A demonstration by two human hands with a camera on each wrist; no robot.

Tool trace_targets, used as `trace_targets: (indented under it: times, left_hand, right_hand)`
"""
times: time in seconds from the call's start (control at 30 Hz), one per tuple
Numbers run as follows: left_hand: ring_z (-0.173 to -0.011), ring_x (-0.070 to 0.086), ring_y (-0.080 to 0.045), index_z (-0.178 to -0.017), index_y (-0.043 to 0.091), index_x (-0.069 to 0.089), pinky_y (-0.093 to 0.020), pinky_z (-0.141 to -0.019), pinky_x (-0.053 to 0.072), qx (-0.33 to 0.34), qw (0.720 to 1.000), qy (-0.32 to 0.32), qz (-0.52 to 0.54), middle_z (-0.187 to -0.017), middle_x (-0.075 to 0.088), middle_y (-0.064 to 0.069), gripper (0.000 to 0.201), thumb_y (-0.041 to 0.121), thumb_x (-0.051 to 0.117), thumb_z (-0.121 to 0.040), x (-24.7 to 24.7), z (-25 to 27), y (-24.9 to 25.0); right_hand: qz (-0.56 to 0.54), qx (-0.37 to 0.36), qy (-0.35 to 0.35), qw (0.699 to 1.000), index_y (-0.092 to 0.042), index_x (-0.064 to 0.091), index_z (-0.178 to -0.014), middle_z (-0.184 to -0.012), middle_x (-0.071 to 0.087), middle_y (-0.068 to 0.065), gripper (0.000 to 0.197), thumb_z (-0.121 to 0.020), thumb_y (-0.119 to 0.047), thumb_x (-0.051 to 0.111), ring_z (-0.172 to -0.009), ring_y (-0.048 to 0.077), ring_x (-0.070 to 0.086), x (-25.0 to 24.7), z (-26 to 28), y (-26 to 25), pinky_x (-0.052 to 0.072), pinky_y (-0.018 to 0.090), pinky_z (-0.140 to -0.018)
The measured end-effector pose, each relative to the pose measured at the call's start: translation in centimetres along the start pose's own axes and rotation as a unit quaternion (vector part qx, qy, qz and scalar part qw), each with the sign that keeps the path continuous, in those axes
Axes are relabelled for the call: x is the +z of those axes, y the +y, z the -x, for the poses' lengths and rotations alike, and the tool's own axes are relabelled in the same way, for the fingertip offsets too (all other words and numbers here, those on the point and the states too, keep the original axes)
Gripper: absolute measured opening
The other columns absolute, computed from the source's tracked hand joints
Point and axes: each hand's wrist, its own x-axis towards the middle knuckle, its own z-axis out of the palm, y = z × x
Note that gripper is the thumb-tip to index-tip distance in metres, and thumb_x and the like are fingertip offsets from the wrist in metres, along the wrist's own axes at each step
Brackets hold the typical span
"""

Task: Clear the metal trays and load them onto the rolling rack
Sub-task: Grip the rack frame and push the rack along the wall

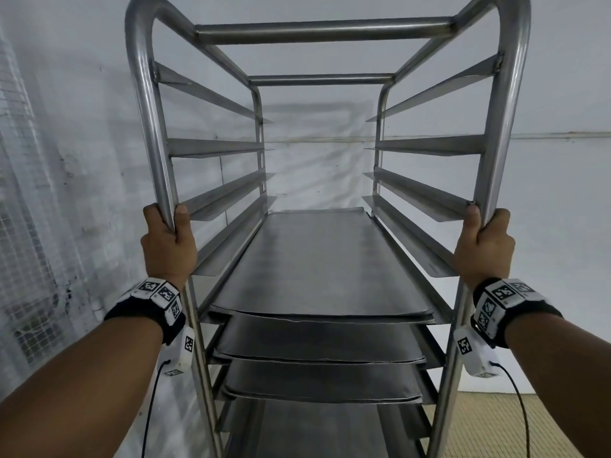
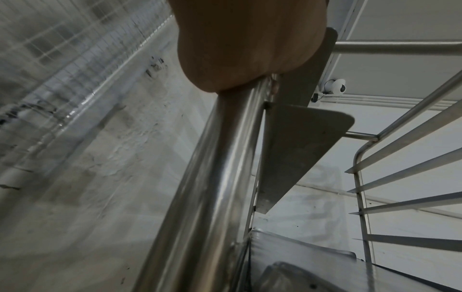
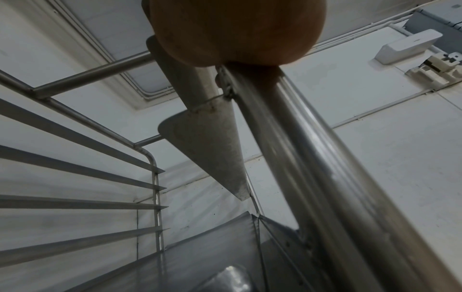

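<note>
The steel rolling rack [image 1: 324, 29] stands right in front of me and fills the head view. Three flat metal trays sit on its middle runners: the top tray [image 1: 317, 262], a second tray [image 1: 317, 338] and a third tray [image 1: 320, 381] below it. My left hand [image 1: 168, 241] grips the rack's near left post [image 2: 200, 187]. My right hand [image 1: 484, 242] grips the near right post [image 3: 312, 158]. In both wrist views the palm [image 2: 245, 43] [image 3: 235, 29] wraps the tube from behind, and the fingers are hidden.
Several bare runners [image 1: 215, 147] line the rack's upper part on both sides. A white wall [image 1: 320, 166] stands close behind the rack. Wire mesh [image 1: 26, 193] covers the left side. A tiled floor patch [image 1: 529, 424] shows at the lower right.
</note>
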Motion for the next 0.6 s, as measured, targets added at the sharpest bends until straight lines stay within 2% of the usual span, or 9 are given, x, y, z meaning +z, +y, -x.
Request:
trace_targets:
  times: [0.17, 0.33, 0.43, 0.53, 0.6]
  left_hand:
    - [-0.062, 0.053, -0.035, -0.112, 0.01, 0.04, -0.038, -0.059, 0.042, 0.007, 1.0, -0.005, 0.006, -0.07, 0.056, -0.013, 0.05, 0.059, 0.039, -0.1, 1.5, -1.3, -1.4]
    - [-0.061, 0.048, -0.03, -0.115, 0.005, 0.041, -0.035, -0.061, 0.035, 0.008, 1.0, -0.01, 0.005, -0.074, 0.057, -0.016, 0.049, 0.053, 0.04, -0.102, 2.9, -2.4, -2.4]
    - [-0.059, 0.043, -0.026, -0.116, 0.003, 0.041, -0.033, -0.061, 0.031, 0.009, 1.0, -0.005, 0.004, -0.073, 0.054, -0.012, 0.05, 0.05, 0.04, -0.103, 3.6, -2.7, -2.7]
    - [-0.063, 0.04, -0.025, -0.12, 0.0, 0.042, -0.03, -0.061, 0.028, 0.006, 1.0, -0.008, 0.001, -0.077, 0.053, -0.011, 0.049, 0.047, 0.04, -0.104, 4.3, -2.9, -2.8]
    - [-0.066, 0.04, -0.025, -0.123, 0.0, 0.041, -0.032, -0.063, 0.029, 0.0, 1.0, -0.008, -0.002, -0.079, 0.053, -0.011, 0.05, 0.047, 0.04, -0.104, 4.6, -3.0, -3.0]
  right_hand:
    - [0.005, -0.008, 0.009, 1.0, -0.006, 0.038, -0.101, -0.061, 0.048, 0.006, 0.042, -0.105, -0.047, 0.037, -0.057, 0.033, 0.045, 2.2, -0.7, 0.8, 0.031, 0.036, -0.057]
    - [0.005, -0.016, 0.011, 1.0, -0.004, 0.039, -0.103, -0.061, 0.048, 0.006, 0.044, -0.105, -0.047, 0.037, -0.054, 0.026, 0.046, 4.2, -1.4, 1.4, 0.029, 0.036, -0.056]
    - [0.009, -0.023, 0.014, 1.0, -0.004, 0.038, -0.103, -0.063, 0.051, 0.012, 0.047, -0.104, -0.051, 0.035, -0.057, 0.035, 0.049, 5.3, -1.9, 1.8, 0.034, 0.037, -0.056]
    - [0.015, -0.029, 0.014, 0.999, -0.004, 0.038, -0.104, -0.063, 0.052, 0.012, 0.047, -0.104, -0.051, 0.034, -0.059, 0.036, 0.051, 5.9, -2.3, 2.2, 0.037, 0.038, -0.057]
    - [0.016, -0.029, 0.012, 0.999, -0.004, 0.039, -0.104, -0.062, 0.051, 0.01, 0.047, -0.104, -0.051, 0.034, -0.059, 0.036, 0.051, 6.4, -2.4, 2.3, 0.036, 0.037, -0.057]
